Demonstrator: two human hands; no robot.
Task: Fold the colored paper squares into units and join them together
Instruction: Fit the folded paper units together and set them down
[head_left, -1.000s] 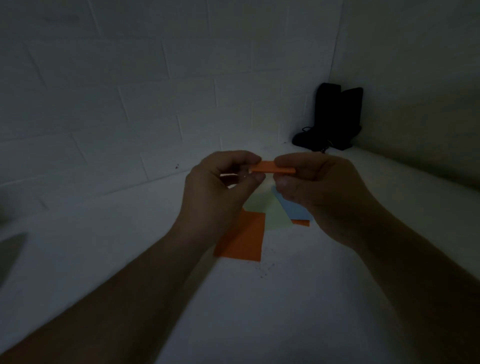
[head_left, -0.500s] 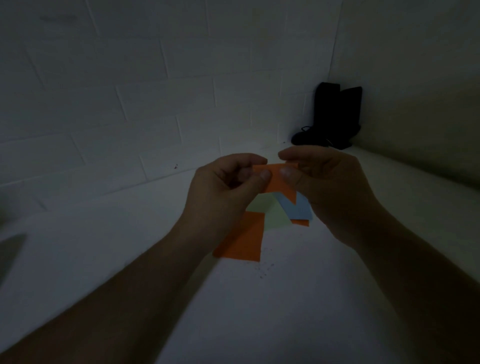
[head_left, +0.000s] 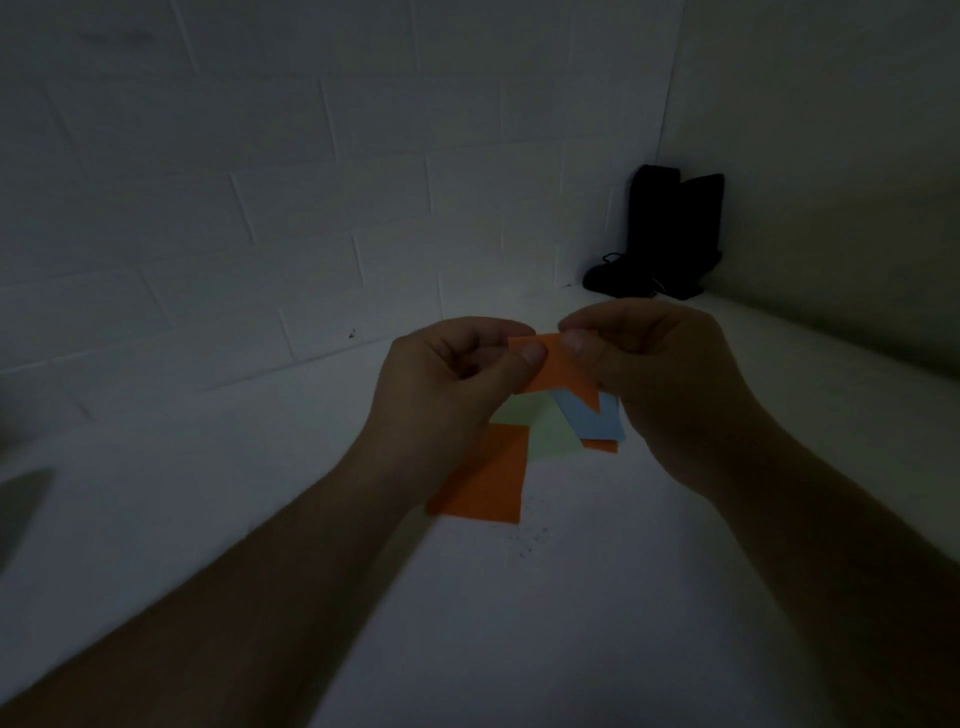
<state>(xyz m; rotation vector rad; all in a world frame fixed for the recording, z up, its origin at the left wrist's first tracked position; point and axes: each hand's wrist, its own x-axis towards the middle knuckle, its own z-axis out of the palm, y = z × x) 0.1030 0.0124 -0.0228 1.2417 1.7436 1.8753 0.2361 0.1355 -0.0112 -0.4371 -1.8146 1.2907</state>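
A folded orange paper (head_left: 558, 371) hangs in the air between both hands, its lower corner pointing down. My left hand (head_left: 452, 384) pinches its left edge with thumb and fingers. My right hand (head_left: 660, 374) pinches its top right edge. Beneath them on the white table lie an orange square (head_left: 485, 480), a pale green square (head_left: 550, 434) and a light blue square (head_left: 597, 421), overlapping. A sliver of another orange sheet (head_left: 600, 445) peeks out under the blue one.
The white table (head_left: 519, 623) meets a white brick wall (head_left: 311, 208) behind. A black object (head_left: 670, 234) stands in the far right corner. A dark shape (head_left: 21, 499) shows at the left edge. Small dark specks (head_left: 530, 540) lie near the orange square.
The held orange paper has turned from a thin edge-on strip to a broad face pointing downward. Both hands stayed close together at about the same height.
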